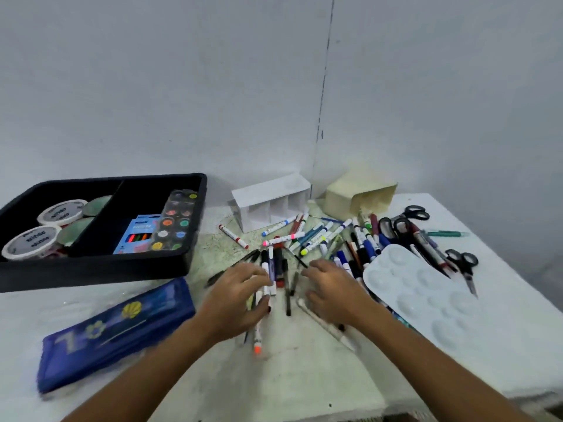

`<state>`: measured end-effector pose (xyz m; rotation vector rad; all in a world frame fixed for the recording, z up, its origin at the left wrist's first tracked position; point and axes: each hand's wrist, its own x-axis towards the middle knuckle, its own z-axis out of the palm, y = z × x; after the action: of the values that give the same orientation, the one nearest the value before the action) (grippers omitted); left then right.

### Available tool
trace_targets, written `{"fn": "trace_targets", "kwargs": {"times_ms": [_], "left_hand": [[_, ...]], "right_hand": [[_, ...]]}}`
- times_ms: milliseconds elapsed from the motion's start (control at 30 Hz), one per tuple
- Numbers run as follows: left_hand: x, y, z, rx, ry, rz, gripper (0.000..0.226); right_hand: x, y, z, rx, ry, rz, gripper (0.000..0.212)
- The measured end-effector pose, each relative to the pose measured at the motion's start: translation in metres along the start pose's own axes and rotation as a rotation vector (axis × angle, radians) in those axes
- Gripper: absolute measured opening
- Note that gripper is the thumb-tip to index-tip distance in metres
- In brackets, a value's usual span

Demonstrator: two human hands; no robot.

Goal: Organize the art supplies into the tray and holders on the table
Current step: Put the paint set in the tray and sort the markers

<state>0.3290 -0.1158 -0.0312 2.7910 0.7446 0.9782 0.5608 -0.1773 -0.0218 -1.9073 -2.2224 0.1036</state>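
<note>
Head view: both hands work the loose heap of markers and pens (304, 242) in the middle of the table (304, 385). The left hand (236, 300) has its fingers curled round a small bunch of markers, an orange-tipped one poking out below the palm. The right hand (332, 292) lies over the heap with fingers bent down toward it — whether it grips anything I cannot tell.

The black tray (100, 269) sits at the left, already holding two paint tubs, a watercolour palette and a pencil box. The white divided holder (268, 202) and the cream holder (356, 196) both lie tipped on their sides at the back, just behind the heap.

Likely trouble: the bunch in the left hand is loose and uneven, so a marker could slip out on lifting; and the holders must be stood up first, or whatever goes in will roll straight out. The scissors (460, 263) lie tangled with pens beside the white mixing palette (420, 300) — a careless grab there could snag.

Motion blur smears the blue pencil case (115, 333) and the hands; the pens under both palms are hidden
</note>
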Motion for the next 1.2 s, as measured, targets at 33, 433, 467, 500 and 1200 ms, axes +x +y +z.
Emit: {"fn": "trace_targets", "kwargs": {"times_ms": [33,433,467,500,1200], "left_hand": [[0.017,0.007,0.015,-0.016,-0.018,0.01,0.023],[0.086,0.02,0.119,0.166,-0.503,-0.142,0.077],[0.082,0.018,0.116,0.165,-0.506,-0.155,0.077],[0.079,0.015,0.111,0.164,-0.512,-0.169,0.079],[0.076,0.011,0.11,0.142,-0.514,-0.208,0.088]], "right_hand": [[-0.006,0.018,-0.002,-0.058,0.039,0.04,0.037],[-0.025,0.101,0.012,-0.061,0.0,0.177,0.062],[-0.024,0.106,0.01,-0.007,0.002,0.163,0.064],[-0.024,0.111,0.008,0.044,0.023,0.15,0.065],[-0.036,0.177,-0.008,0.125,0.255,0.37,0.048]]}}
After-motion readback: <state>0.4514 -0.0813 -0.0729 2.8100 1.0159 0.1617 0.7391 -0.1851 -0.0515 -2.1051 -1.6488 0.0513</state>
